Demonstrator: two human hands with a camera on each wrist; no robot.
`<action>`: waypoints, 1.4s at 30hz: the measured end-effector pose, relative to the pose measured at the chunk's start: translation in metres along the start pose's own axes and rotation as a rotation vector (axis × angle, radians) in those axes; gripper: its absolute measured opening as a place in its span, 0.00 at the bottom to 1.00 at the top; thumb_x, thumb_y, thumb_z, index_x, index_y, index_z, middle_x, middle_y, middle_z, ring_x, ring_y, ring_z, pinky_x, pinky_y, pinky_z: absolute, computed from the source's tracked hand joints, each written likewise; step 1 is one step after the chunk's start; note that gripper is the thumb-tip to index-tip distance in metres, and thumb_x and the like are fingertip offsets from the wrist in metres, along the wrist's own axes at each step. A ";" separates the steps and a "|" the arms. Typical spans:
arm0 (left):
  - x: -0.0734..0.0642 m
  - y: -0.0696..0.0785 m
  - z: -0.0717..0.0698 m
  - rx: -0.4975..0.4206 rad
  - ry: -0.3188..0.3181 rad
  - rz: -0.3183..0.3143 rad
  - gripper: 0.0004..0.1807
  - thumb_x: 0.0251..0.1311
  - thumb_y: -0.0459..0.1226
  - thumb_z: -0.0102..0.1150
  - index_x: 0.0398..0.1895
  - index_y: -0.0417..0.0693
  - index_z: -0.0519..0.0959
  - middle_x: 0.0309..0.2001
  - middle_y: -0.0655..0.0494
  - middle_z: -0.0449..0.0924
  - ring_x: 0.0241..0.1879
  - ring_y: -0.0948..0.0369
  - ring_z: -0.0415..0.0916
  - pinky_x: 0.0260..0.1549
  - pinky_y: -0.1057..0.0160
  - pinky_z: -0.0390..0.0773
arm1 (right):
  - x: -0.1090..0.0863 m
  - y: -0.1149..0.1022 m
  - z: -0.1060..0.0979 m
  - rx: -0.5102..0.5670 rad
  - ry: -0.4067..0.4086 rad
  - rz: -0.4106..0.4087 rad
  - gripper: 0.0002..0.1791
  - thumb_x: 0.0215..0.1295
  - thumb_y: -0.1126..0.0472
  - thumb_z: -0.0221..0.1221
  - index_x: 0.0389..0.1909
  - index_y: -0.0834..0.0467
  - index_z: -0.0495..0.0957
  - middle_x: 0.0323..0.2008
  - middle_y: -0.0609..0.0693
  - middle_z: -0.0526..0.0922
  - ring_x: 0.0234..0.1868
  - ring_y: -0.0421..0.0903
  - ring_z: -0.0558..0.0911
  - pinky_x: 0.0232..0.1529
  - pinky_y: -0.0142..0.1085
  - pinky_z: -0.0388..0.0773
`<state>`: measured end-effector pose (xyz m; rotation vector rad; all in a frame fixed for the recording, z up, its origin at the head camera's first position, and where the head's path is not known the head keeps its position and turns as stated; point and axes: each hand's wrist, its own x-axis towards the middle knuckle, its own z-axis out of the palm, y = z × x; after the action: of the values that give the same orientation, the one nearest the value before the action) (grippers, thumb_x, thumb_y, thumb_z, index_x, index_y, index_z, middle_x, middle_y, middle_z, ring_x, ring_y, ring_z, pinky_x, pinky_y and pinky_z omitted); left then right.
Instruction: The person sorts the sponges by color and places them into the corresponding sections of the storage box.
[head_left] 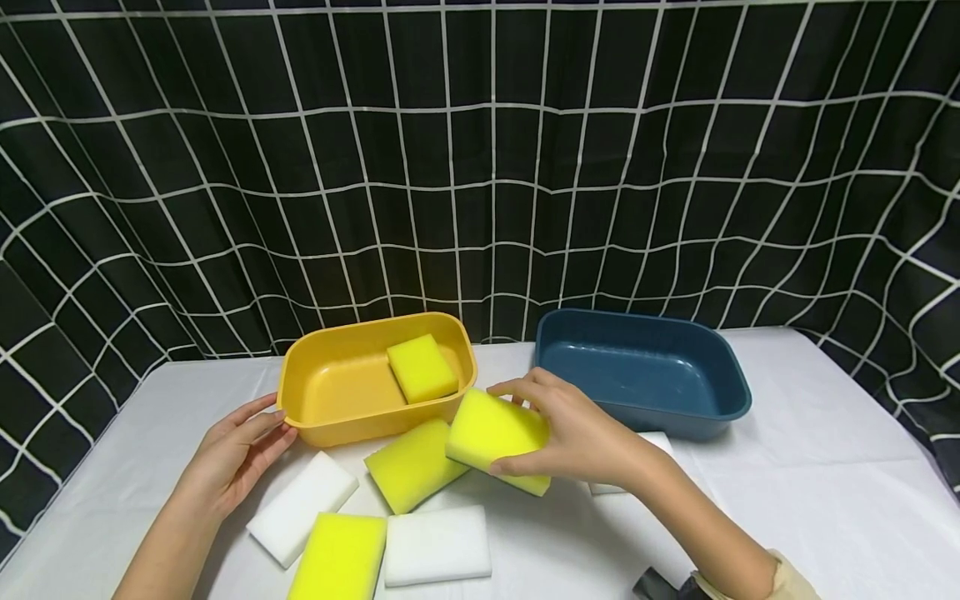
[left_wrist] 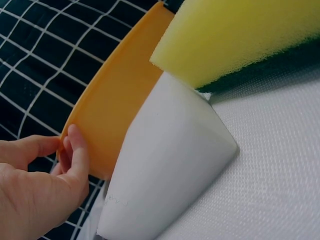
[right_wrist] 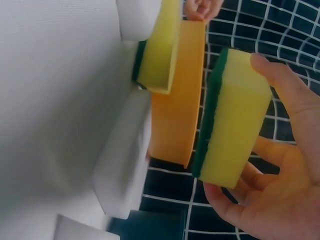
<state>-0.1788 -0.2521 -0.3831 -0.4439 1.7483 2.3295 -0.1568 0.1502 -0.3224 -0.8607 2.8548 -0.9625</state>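
The yellow foam sponge block with a dark green scouring face [head_left: 491,433] is in the air over the white-covered worktop [head_left: 825,467], beside the near right corner of the yellow plastic tub [head_left: 360,427], which stands by the worktop's far edge. It should prove light, soft and springy, hardly slippery; a gentle hold across opposite narrow sides ought to suffice. The right hand [head_left: 558,425], its forearm reaching in from the near right, grips it between thumb and fingers; the left hand's [head_left: 240,450] fingers pinch the tub's left rim
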 end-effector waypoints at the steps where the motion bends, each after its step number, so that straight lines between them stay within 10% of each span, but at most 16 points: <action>1: 0.000 0.000 0.000 0.000 0.000 0.000 0.37 0.79 0.29 0.51 0.85 0.44 0.49 0.53 0.54 0.74 0.47 0.67 0.82 0.57 0.70 0.84 | 0.002 0.000 0.000 -0.001 0.001 -0.002 0.40 0.51 0.42 0.80 0.64 0.54 0.81 0.51 0.51 0.79 0.51 0.48 0.77 0.49 0.41 0.80; 42: 0.001 0.000 -0.001 -0.003 0.007 -0.017 0.35 0.79 0.30 0.53 0.84 0.47 0.53 0.54 0.54 0.72 0.46 0.67 0.82 0.56 0.69 0.84 | 0.063 -0.027 0.008 0.012 -0.011 0.041 0.43 0.55 0.46 0.78 0.70 0.59 0.77 0.54 0.58 0.78 0.52 0.51 0.76 0.48 0.38 0.80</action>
<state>-0.1794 -0.2528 -0.3833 -0.4663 1.7384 2.3221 -0.1957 0.0961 -0.3041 -0.8006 2.8430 -0.9663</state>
